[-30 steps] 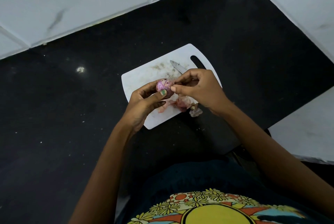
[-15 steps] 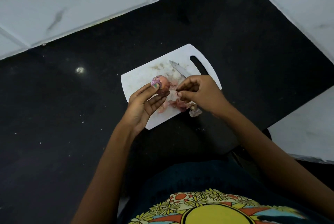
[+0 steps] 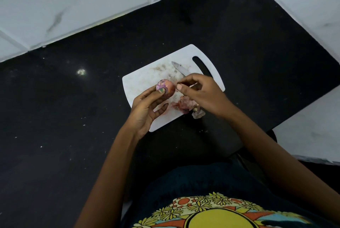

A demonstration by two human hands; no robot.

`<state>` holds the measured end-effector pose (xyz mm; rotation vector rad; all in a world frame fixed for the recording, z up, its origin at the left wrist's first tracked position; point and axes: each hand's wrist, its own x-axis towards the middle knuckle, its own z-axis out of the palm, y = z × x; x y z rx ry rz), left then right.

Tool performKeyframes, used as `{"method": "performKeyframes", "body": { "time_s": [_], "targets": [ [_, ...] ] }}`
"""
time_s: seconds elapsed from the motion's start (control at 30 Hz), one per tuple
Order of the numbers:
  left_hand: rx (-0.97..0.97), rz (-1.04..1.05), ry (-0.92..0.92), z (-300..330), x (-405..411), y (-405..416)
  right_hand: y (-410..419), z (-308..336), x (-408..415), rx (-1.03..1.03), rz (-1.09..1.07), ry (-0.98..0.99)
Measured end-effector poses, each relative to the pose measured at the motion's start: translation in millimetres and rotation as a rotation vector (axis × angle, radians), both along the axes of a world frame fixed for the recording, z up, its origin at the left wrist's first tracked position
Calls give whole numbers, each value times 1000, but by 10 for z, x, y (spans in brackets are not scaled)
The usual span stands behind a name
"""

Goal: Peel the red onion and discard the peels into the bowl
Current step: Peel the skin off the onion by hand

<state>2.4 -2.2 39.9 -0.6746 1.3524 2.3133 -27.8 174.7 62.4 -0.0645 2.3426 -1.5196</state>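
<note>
Since a second ago the right hand (image 3: 201, 95) has drawn off the red onion (image 3: 165, 89), fingertips pinched on perhaps a scrap of skin, while the left hand (image 3: 147, 108) grips the onion at its fingertips above the cutting board (image 3: 147, 79).

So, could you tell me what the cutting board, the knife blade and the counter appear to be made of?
Cutting board: probably plastic; thin, uniform white, matte, with a moulded handle slot. Knife blade: metal, likely steel; grey with a dull sheen. Counter: apparently polished dark stone; black, pale-flecked, reflecting a light spot.
</note>
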Motion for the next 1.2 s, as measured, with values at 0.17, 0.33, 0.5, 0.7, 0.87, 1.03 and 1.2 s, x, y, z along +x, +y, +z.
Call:
{"method": "performKeyframes", "body": {
  "time_s": [0.17, 0.33, 0.5, 0.7, 0.87, 1.03, 1.2],
  "targets": [
    [16, -37, 16, 32, -4, 49, -84, 13, 6, -98, -41, -72],
    [31, -33, 4, 13, 8, 78, -83, -20, 16, -186, -87, -128],
    [58, -6, -23, -28, 17, 103, -40, -39, 26, -217, -113, -150],
    [44, -2, 18, -11, 13, 118, -37, -56, 22, -284, -140, -210],
    [70, 23, 12, 3, 5, 119, -81, -77, 9, -217, -171, -120],
    [69, 35, 21, 9, -2, 144, -98, -45, 20, -249, -218, -142],
    [62, 66, 29, -17, -3, 141, -85, 1, 70, -331, -221, -219]
  ]
}}
